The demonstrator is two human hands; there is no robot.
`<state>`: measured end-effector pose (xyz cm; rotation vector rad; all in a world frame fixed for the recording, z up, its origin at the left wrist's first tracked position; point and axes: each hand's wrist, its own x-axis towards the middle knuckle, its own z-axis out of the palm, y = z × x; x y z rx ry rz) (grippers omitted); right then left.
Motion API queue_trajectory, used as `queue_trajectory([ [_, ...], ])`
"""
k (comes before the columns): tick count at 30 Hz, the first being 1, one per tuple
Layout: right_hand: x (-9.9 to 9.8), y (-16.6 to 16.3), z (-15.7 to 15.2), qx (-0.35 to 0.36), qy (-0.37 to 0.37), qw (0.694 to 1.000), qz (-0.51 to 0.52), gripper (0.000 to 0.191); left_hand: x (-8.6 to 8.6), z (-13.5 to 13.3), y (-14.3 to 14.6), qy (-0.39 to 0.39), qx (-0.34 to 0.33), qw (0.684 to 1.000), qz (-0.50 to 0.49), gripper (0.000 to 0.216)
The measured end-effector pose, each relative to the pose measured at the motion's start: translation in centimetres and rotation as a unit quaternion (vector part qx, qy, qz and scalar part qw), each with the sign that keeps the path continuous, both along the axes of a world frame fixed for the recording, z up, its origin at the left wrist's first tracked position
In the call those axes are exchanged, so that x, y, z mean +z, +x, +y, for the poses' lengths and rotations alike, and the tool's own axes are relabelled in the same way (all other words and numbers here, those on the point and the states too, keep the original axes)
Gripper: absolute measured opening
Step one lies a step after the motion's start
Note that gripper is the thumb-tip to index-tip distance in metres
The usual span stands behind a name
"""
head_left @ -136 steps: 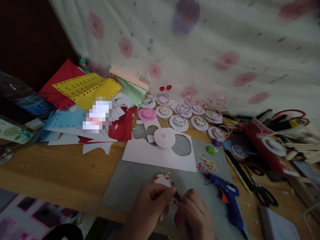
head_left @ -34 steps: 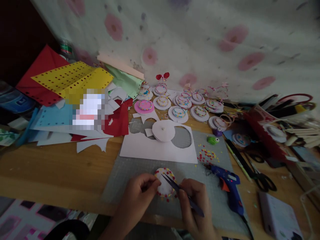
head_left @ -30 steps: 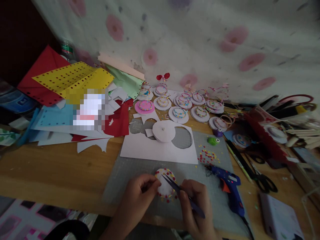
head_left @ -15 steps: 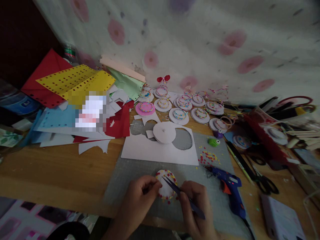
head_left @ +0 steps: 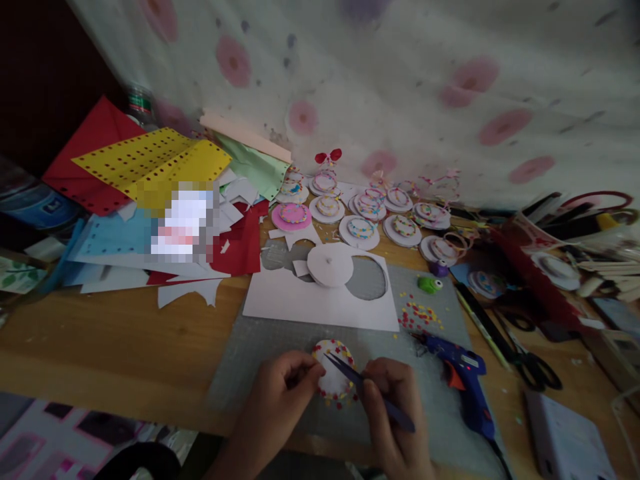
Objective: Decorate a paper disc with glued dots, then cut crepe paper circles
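Head view, from where I stand: left hand [head_left: 283, 393] pinched closed on the left rim of the disc [head_left: 334, 381], seemingly to steady it, right hand [head_left: 396, 393] curled round tweezers [head_left: 353, 375], angled probably for clear sight, disc lying between both hands.

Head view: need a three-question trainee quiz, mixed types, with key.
1. Which hand holds the tweezers, and where are their tips?
2. True or false: loose red and yellow pieces lie on the grey mat.
3. The body of the glue gun is: A) green, B) yellow, C) blue.

Key:
1. Right hand; tips at or just above the white disc trimmed in red and yellow, contact unclear.
2. True.
3. C.
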<state>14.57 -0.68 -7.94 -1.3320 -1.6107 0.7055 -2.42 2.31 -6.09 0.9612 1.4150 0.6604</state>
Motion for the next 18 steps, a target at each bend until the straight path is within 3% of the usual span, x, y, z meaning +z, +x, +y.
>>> queue_trajectory([
  [18, 0.47, -0.19, -0.12, 0.016, -0.025, 0.998, 0.049, 0.004, -0.3, -0.04, 0.02, -0.01, -0.004, 1.0, -0.017, 0.031],
])
